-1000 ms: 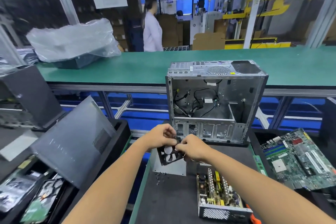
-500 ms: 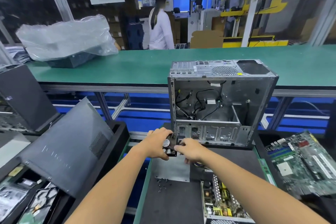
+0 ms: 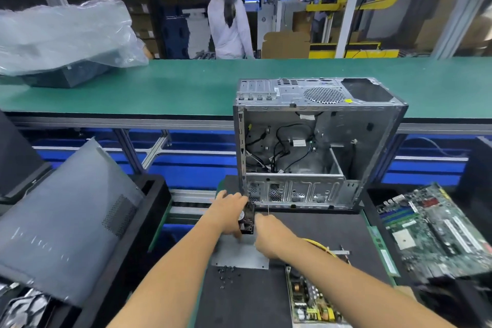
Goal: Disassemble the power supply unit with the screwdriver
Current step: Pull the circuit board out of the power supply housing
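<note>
My left hand [image 3: 228, 212] grips a small black fan [image 3: 247, 220] just in front of the computer case. My right hand [image 3: 270, 235] sits right beside the fan with its fingers curled; what they hold is hidden. Under both hands lies the grey metal cover plate [image 3: 239, 255] of the power supply. The opened power supply unit [image 3: 311, 301], with its circuit board exposed, sits on the black mat at the bottom. Several small black screws [image 3: 226, 271] lie beside the plate. No screwdriver is visible.
An empty open computer case [image 3: 316, 146] stands upright behind my hands. A motherboard [image 3: 436, 231] lies at the right. A grey side panel [image 3: 66, 221] leans in a black bin at the left. A person in white stands beyond the green conveyor [image 3: 186, 85].
My hands and the fan have moved away from me toward the case base, and the fan now stands on edge. The view tilted, so less of the power supply shows.
</note>
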The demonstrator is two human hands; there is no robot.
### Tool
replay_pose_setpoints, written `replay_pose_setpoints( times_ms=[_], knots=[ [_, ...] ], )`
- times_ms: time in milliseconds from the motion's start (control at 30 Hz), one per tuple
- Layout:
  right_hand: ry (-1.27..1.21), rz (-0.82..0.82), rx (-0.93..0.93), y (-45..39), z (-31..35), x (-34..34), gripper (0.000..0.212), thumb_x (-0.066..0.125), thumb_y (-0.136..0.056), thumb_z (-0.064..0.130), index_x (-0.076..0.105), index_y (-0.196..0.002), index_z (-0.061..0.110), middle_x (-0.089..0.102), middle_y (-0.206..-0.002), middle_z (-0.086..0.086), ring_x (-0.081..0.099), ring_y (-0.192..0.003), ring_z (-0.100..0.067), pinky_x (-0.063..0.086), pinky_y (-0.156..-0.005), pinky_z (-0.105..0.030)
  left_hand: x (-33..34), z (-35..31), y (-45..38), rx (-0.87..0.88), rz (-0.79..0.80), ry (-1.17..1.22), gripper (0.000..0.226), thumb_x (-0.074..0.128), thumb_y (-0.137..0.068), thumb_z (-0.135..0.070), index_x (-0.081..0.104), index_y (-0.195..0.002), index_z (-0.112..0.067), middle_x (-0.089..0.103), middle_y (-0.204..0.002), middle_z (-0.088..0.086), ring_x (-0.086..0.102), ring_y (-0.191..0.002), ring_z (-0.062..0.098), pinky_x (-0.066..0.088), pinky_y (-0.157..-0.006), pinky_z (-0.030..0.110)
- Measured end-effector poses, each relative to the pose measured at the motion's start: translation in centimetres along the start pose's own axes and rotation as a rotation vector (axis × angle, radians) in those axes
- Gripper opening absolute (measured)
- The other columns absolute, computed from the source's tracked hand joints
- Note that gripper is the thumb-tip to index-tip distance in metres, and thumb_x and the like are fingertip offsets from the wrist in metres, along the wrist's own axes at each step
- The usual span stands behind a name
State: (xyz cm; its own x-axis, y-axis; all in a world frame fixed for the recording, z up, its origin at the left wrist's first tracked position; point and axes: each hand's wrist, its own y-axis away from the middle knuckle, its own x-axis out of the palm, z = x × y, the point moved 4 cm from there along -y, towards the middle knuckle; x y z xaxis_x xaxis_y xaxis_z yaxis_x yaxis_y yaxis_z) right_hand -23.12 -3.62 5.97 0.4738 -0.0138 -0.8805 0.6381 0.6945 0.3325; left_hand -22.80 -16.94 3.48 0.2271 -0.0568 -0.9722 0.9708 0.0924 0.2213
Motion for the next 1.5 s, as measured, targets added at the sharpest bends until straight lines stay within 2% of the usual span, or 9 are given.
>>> replay_pose_setpoints(
  times_ms=[133, 267, 400, 600, 900, 1133, 1267, 1400, 1500],
  knots=[
    [0.074, 0.052, 0.001, -0.8, -0.1, 0.7, 0.010, 0.050, -0.084, 0.001, 0.053, -0.090, 0.009, 0.059, -0.096, -0.014, 0.059, -0.084, -0.031, 0.044, -0.065, -0.034, 1.1, -0.2, -0.6, -0.018, 0.010, -0.035, 0.073, 0.069, -0.077, -0.027, 0.034, -0.140, -0.014, 0.049, -0.130, 0.003, 0.047, -0.123, 0.021, 0.005, -0.118, 0.048],
    [0.190, 0.114, -0.032, -1.7, 0.4, 1.7, 0.010, 0.051, -0.081, -0.003, 0.053, -0.083, 0.007, 0.063, -0.104, -0.019, 0.062, -0.095, -0.033, 0.050, -0.079, -0.036, 2.1, -0.2, -0.7, 0.003, 0.047, -0.123, 0.065, 0.066, -0.080, -0.027, 0.038, -0.136, -0.011, 0.052, -0.123, 0.005, 0.055, -0.113, 0.024, 0.003, -0.118, 0.050],
    [0.341, 0.113, -0.105, -2.1, 0.7, 2.6, 0.020, 0.051, -0.086, 0.002, 0.059, -0.104, 0.000, 0.060, -0.112, -0.022, 0.060, -0.103, -0.036, 0.046, -0.073, -0.036, 3.2, -0.4, -0.6, 0.017, 0.084, -0.136, 0.072, 0.071, -0.077, -0.039, 0.038, -0.134, -0.010, 0.055, -0.118, 0.006, 0.060, -0.105, 0.026, 0.002, -0.117, 0.052],
    [0.682, 0.134, -0.180, -2.2, 0.0, 3.8, 0.025, 0.057, -0.087, 0.014, 0.061, -0.110, 0.007, 0.056, -0.121, -0.019, 0.030, -0.127, -0.033, 0.020, -0.104, -0.054, 4.5, -0.4, -0.1, 0.029, 0.119, -0.141, 0.088, 0.075, -0.067, -0.054, 0.038, -0.135, -0.011, 0.053, -0.126, 0.007, 0.056, -0.114, 0.027, 0.004, -0.116, 0.051],
    [0.679, 0.194, -0.229, -1.5, -0.9, 4.7, 0.024, 0.053, -0.089, 0.014, 0.060, -0.110, 0.007, 0.061, -0.113, -0.014, 0.036, -0.123, -0.030, 0.013, -0.111, -0.058, 4.7, -0.8, 0.4, -0.021, 0.101, -0.019, 0.076, 0.080, -0.063, -0.050, 0.045, -0.120, -0.014, 0.054, -0.116, 0.004, 0.054, -0.106, 0.024, 0.040, -0.086, 0.035],
    [0.427, 0.021, -0.281, 0.4, -0.7, 2.2, 0.011, 0.046, -0.086, 0.008, 0.050, -0.077, 0.011, 0.053, -0.085, -0.013, 0.046, -0.099, -0.030, 0.030, -0.093, -0.044, 3.9, -1.7, 1.6, -0.040, 0.118, 0.222, 0.065, 0.073, -0.077, -0.033, 0.039, -0.128, -0.011, 0.046, -0.130, 0.007, 0.044, -0.122, 0.026, 0.043, -0.096, 0.042],
    [0.255, -0.069, -0.193, 2.6, -2.8, -2.1, 0.021, 0.044, -0.090, 0.011, 0.064, -0.095, 0.008, 0.063, -0.107, -0.012, 0.047, -0.109, -0.029, 0.033, -0.095, -0.043, 1.3, -3.0, 1.6, -0.072, 0.042, 0.448, 0.059, 0.067, -0.084, -0.028, 0.038, -0.133, -0.011, 0.047, -0.136, 0.008, 0.047, -0.122, 0.026, 0.042, -0.099, 0.040],
    [0.148, -0.121, -0.070, 5.8, -7.0, -5.7, 0.019, 0.047, -0.092, 0.015, 0.064, -0.099, 0.013, 0.064, -0.106, -0.008, 0.055, -0.104, -0.028, 0.039, -0.088, -0.037, -2.1, -6.9, 2.1, -0.055, -0.150, 0.680, 0.036, 0.060, -0.090, -0.022, 0.046, -0.122, -0.014, 0.057, -0.108, 0.003, 0.057, -0.102, 0.024, 0.047, -0.087, 0.035],
    [0.095, -0.132, 0.024, 8.2, -10.5, -6.7, 0.016, 0.048, -0.092, 0.012, 0.063, -0.090, 0.015, 0.059, -0.095, -0.006, 0.056, -0.096, -0.027, 0.046, -0.085, -0.036, -4.4, -11.0, 3.1, 0.090, -0.206, 0.607, 0.006, 0.057, -0.090, -0.022, 0.057, -0.095, -0.018, 0.064, -0.089, 0.000, 0.060, -0.084, 0.021, 0.051, -0.077, 0.036]
  ],
)
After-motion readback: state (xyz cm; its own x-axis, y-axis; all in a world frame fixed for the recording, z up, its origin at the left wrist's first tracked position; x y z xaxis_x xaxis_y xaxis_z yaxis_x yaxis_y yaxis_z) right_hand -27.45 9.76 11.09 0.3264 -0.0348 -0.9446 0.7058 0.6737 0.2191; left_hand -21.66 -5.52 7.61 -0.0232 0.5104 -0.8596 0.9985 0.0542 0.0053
